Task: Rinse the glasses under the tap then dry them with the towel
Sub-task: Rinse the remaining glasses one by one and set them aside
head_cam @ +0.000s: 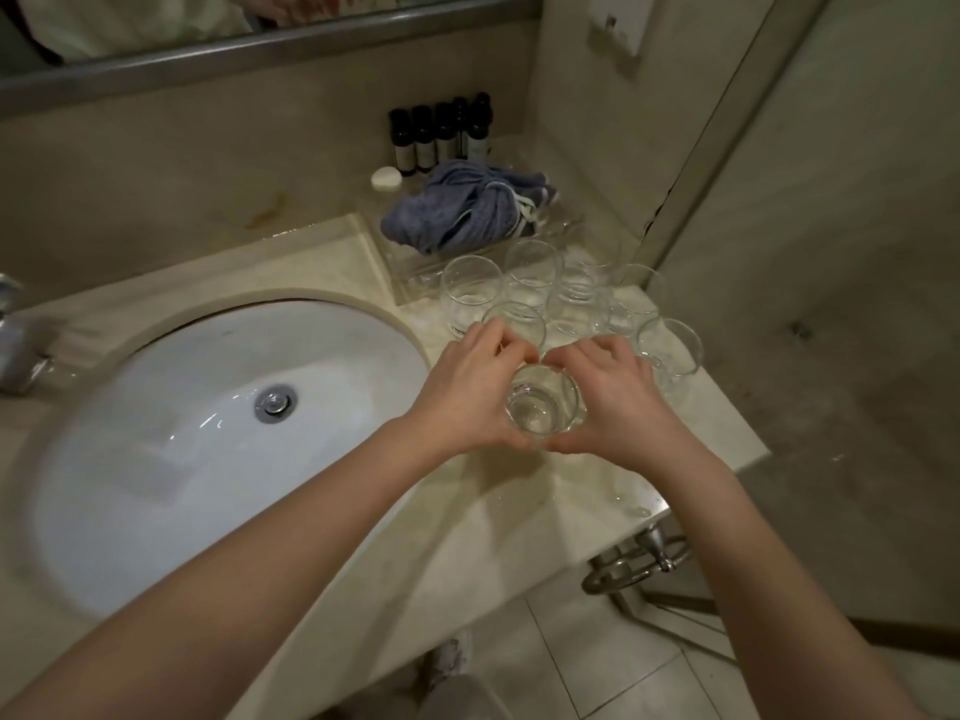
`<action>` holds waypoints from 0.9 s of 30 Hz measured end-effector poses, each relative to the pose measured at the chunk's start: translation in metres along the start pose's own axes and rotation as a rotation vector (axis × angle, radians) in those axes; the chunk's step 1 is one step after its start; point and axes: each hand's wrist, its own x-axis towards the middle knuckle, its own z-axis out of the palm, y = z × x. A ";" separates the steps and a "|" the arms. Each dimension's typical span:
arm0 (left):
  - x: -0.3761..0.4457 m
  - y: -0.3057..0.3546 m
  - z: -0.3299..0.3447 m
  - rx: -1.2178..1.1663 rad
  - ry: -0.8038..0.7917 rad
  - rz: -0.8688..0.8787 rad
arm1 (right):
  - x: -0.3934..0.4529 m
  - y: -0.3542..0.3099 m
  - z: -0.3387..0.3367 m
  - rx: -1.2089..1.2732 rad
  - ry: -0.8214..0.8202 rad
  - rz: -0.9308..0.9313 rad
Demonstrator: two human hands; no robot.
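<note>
A clear glass stands upright on the beige counter, just right of the sink. My left hand and my right hand curl round it from both sides, fingertips meeting over its far rim. Several more clear glasses stand clustered behind it on the counter. A crumpled blue-grey towel lies in a clear tray at the back. The tap shows only partly at the far left edge.
The white oval sink with a metal drain plug fills the left. Several dark small bottles and a white round soap stand against the back wall. A metal towel ring hangs below the counter's right end.
</note>
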 end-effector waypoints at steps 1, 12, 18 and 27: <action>0.001 0.000 0.000 0.014 0.002 -0.006 | 0.002 0.001 0.000 -0.011 -0.007 -0.006; 0.008 -0.001 0.004 0.048 -0.073 -0.021 | 0.015 0.003 0.002 -0.072 -0.075 -0.032; 0.006 0.004 0.001 0.035 -0.135 -0.045 | 0.016 -0.006 -0.005 -0.204 -0.149 -0.025; -0.018 -0.027 -0.043 0.040 -0.233 -0.122 | 0.026 -0.050 -0.035 -0.439 -0.225 -0.021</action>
